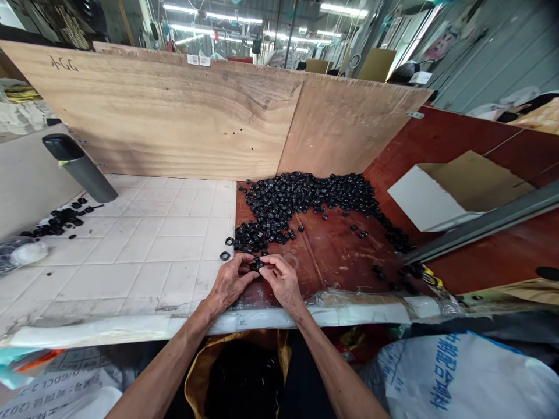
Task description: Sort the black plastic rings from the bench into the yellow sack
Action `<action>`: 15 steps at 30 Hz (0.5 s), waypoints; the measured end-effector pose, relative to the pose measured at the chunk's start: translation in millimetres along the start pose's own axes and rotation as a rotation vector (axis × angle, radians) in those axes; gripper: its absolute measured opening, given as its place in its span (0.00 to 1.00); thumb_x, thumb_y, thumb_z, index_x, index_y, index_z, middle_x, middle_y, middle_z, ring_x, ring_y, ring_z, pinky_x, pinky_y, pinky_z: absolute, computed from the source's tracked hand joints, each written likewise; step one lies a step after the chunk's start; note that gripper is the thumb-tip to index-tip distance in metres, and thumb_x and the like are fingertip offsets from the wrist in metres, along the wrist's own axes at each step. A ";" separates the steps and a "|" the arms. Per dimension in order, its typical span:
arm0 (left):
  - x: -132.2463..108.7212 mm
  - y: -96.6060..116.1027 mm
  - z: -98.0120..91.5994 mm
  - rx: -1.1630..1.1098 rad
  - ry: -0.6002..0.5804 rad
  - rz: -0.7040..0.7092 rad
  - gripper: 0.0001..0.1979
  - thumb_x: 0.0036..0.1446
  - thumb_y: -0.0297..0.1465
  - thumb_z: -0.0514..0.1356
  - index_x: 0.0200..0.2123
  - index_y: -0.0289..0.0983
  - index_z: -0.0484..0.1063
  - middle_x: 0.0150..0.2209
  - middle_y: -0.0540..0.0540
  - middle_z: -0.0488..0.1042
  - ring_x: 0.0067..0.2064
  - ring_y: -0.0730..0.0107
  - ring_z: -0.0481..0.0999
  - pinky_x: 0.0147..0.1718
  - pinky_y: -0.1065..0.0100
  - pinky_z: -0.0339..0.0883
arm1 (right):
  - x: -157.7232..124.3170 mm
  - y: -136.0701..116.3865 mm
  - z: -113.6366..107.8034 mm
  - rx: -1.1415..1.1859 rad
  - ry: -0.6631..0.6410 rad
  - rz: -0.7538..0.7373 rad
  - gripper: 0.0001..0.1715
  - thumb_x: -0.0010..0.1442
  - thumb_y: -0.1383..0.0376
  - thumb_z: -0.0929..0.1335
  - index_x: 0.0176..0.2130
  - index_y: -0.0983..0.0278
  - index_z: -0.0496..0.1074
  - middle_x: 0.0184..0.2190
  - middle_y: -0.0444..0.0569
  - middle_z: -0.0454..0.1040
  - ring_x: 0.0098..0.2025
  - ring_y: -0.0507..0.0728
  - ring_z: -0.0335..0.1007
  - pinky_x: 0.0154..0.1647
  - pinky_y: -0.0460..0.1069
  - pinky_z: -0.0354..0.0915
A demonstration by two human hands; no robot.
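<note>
My left hand [231, 279] and my right hand [282, 280] meet near the front edge of the worktable. Between their fingertips they pinch a small black part [257, 265], partly covered by the fingers; it looks like a ring-shaped plastic piece. Just beyond my hands lies a large heap of small black parts [305, 201], spread over the red-brown board. Two loose black rings [224, 255] rest on the white tiled side, left of the heap and close to my left hand.
A dark grey bottle [89, 171] stands at the left, near a smaller cluster of black pieces [63, 220]. Wooden panels [192, 116] wall off the back. An open cardboard box [454, 192] sits at right behind a metal bar [489, 221]. Below the edge, a yellow-rimmed bag [196, 372] holds dark contents.
</note>
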State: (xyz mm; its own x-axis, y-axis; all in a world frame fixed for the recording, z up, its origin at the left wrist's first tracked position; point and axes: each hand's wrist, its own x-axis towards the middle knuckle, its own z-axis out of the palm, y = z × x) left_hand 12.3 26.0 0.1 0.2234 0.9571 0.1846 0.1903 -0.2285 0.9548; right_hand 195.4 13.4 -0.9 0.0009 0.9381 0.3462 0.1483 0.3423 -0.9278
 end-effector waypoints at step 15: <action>1.4 3.5 -4.1 -0.010 0.030 0.195 0.10 0.61 0.36 0.68 0.44 0.39 0.78 0.43 0.45 0.77 0.45 0.64 0.79 0.48 0.62 0.75 | -1.0 -3.6 2.3 0.038 -0.012 0.074 0.09 0.61 0.59 0.72 0.40 0.61 0.79 0.38 0.48 0.79 0.33 0.54 0.78 0.37 0.49 0.75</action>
State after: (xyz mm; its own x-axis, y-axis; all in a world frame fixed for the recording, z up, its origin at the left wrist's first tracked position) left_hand 9.3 27.3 4.7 0.2266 0.8996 0.3734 0.1365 -0.4089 0.9023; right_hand 192.6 11.4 1.8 -0.0013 0.9615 0.2748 0.1102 0.2733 -0.9556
